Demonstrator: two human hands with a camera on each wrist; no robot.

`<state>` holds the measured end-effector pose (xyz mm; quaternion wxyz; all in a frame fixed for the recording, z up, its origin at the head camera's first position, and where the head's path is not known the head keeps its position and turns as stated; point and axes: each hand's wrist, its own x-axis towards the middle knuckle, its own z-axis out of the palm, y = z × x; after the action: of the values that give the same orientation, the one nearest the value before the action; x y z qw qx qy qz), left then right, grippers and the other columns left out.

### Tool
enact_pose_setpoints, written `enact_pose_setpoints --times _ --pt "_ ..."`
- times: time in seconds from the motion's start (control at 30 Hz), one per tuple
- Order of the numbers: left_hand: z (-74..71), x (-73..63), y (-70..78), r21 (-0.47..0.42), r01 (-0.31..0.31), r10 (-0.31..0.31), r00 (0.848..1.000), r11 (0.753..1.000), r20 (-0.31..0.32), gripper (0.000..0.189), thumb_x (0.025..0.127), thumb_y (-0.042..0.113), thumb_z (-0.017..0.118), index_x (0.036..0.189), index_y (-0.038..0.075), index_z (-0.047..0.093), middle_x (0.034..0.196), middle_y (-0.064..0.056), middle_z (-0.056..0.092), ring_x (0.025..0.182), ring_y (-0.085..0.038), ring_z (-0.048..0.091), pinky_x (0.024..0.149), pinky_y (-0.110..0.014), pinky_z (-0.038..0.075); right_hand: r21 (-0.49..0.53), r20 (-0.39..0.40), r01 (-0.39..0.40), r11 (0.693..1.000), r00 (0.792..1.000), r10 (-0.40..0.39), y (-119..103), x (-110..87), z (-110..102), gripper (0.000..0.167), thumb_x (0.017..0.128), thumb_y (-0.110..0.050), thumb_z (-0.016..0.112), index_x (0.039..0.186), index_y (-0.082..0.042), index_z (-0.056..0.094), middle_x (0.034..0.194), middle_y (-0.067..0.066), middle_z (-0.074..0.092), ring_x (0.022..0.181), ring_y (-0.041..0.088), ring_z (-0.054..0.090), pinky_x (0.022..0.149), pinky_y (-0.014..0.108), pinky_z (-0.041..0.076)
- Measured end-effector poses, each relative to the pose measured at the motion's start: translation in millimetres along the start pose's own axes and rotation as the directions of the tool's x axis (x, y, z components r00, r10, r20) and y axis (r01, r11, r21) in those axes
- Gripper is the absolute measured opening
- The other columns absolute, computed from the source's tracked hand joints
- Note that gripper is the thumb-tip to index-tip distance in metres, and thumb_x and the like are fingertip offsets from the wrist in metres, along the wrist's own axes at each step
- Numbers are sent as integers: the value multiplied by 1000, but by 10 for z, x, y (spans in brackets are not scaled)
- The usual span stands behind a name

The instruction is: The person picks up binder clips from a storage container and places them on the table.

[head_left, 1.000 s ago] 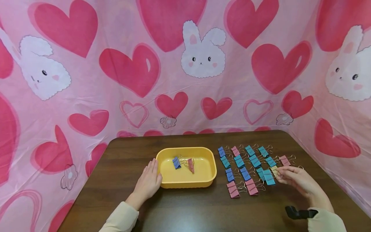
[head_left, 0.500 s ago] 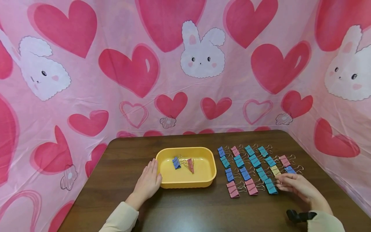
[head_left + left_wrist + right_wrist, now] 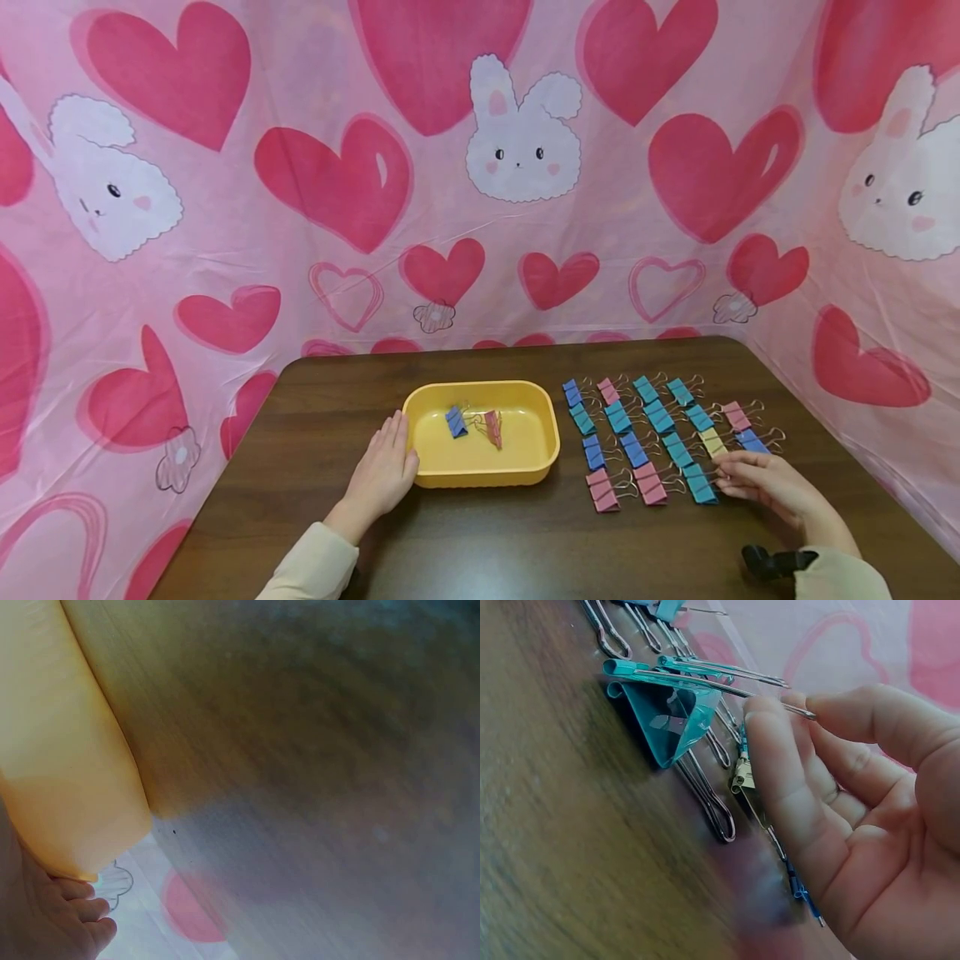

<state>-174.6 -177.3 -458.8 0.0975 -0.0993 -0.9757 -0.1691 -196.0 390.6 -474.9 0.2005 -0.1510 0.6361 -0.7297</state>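
Note:
With thumb and index finger my right hand (image 3: 783, 493) pinches a wire handle of a teal binder clip (image 3: 700, 484). That clip lies at the near end of its column, in front of another teal clip (image 3: 678, 450). The right wrist view shows the fingertips at the handle's end, with the teal body (image 3: 641, 720) to their left. My left hand (image 3: 382, 473) rests against the left side of a yellow tray (image 3: 480, 479), its fingers straight along the wall. Inside the tray lie a blue binder clip (image 3: 456, 422) and a pink one (image 3: 492, 429).
Columns of pink, blue and teal binder clips cover the table right of the tray. A yellow clip (image 3: 712, 442), a pink clip (image 3: 736, 415) and a blue clip (image 3: 751, 441) lie just beyond my right hand. A pink heart-print cloth (image 3: 517, 275) hangs behind the dark wooden table (image 3: 450, 546).
My right hand has brought the teal clip toward the near side, down to its column's front end. The yellow and blue clips behind it are now uncovered. My left hand stays still.

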Motion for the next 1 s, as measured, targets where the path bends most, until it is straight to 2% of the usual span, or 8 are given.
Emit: enact_pose_setpoints --times 0.13,0.37,0.53,0.6,0.73,1.0 --pt "-4 -4 4 -2 7 -7 1000 1000 10 58 94 21 43 139 -11 25 145 -24 24 133 -37 23 107 -47 18 -9 -23 5 1000 1000 -5 -15 -10 1 31 95 0 42 102 -17 68 97 2 64 86 18 64 77 31 52" --pt "0 -6 7 -4 10 -10 1000 1000 10 58 94 21 43 140 -11 25 146 -24 23 133 -36 22 107 -47 18 -23 -54 81 996 995 -82 -61 -35 -30 36 97 0 39 103 -21 68 99 -2 65 87 15 64 75 30 52" --pt "3 -5 3 3 5 -5 1000 1000 5 58 94 21 43 139 -11 25 145 -24 24 133 -36 22 107 -47 18 -89 -130 128 988 982 -139 -143 -18 -28 34 95 1 42 103 -20 68 97 -2 66 84 16 65 71 29 53" --pt "3 -5 2 5 1 -2 1000 1000 1 58 94 21 43 139 -11 26 145 -24 24 133 -36 23 107 -47 18 -113 -159 143 983 974 -160 -207 4 -7 33 94 1 44 102 -20 68 95 -1 66 82 17 65 70 29 54" --pt "4 -6 -2 8 2 -2 1000 1000 0 59 94 21 44 139 -11 25 145 -24 24 133 -36 23 107 -47 18 -185 -168 154 971 968 -185 -387 82 43 32 94 1 46 101 -22 67 91 -1 66 80 17 66 69 29 54" --pt "1 -1 3 0 2 -2 1000 1000 0 58 94 21 44 139 -11 26 145 -24 24 133 -36 23 107 -47 18 -386 -164 128 914 965 -204 -818 348 249 26 94 -4 48 105 -22 63 92 -1 66 81 17 66 70 30 54"
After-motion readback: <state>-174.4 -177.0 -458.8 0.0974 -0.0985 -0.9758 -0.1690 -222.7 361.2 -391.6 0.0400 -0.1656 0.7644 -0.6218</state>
